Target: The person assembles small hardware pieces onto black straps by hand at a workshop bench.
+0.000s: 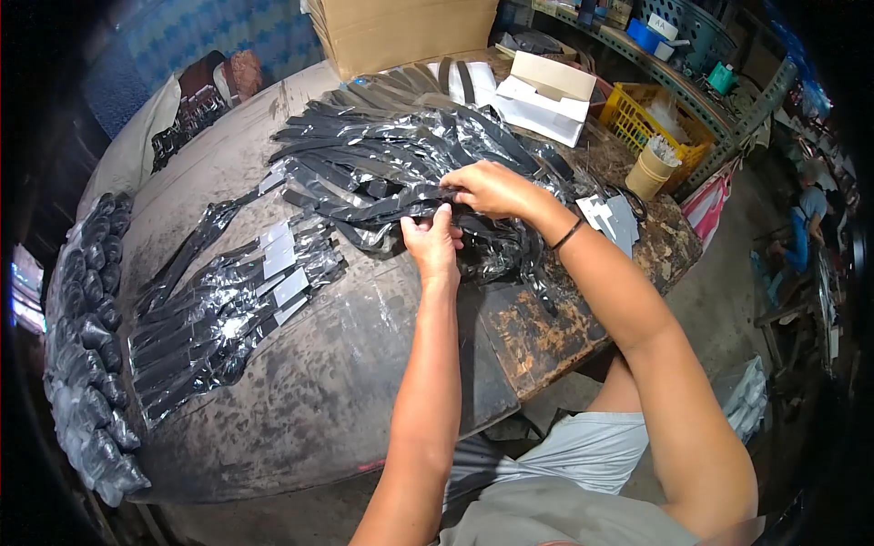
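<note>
leftward, sealed packs [228,309] lie stacked on the bench [346,391]; at centre, left hand [432,241] fingers pinch a black strip [382,207] in its glossy sleeve, right hand [492,191] clenched on it beside the loose pile [391,146]. probably light, limp, slippery: grasp near one end.

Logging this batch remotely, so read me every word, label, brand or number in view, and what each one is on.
No text reads clearly anywhere in this view.
Grey cards on the packed strips: print, if any, too blurred.
White box: no legible marking.
Cardboard box: plain face.
Left hand and right hand hold one bagged strip: no label showing.
</note>
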The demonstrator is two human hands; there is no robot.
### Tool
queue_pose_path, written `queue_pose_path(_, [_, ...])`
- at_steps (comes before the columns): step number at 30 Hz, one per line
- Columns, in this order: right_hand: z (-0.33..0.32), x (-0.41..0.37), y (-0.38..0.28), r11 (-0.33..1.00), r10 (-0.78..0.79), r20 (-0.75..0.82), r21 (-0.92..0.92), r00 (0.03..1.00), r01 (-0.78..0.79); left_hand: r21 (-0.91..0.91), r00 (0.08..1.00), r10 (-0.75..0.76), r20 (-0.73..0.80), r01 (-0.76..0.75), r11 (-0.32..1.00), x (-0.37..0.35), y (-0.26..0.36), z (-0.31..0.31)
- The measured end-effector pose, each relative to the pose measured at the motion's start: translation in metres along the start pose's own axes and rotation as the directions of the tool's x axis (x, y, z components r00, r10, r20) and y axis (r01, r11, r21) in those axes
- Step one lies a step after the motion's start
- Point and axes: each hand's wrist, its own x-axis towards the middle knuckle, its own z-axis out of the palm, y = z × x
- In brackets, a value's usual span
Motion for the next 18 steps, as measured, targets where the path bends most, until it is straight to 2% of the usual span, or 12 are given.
queue_pose_path(13, [-0.01, 0.008, -0.003, 0.999, -0.043, 0.016, -0.02, 0.999, 0.043, -0.016, 1.0, -0.021, -0.002, 0.02, 1.0, -0.001, 0.004, 0.003])
queue_pose_path(18, [-0.011, 0.009, -0.005, 0.991, -0.094, 0.0, -0.094, 0.996, 0.094, -0.01, 1.0, -0.004, -0.005, 0.004, 1.0, -0.001, 0.005, 0.003])
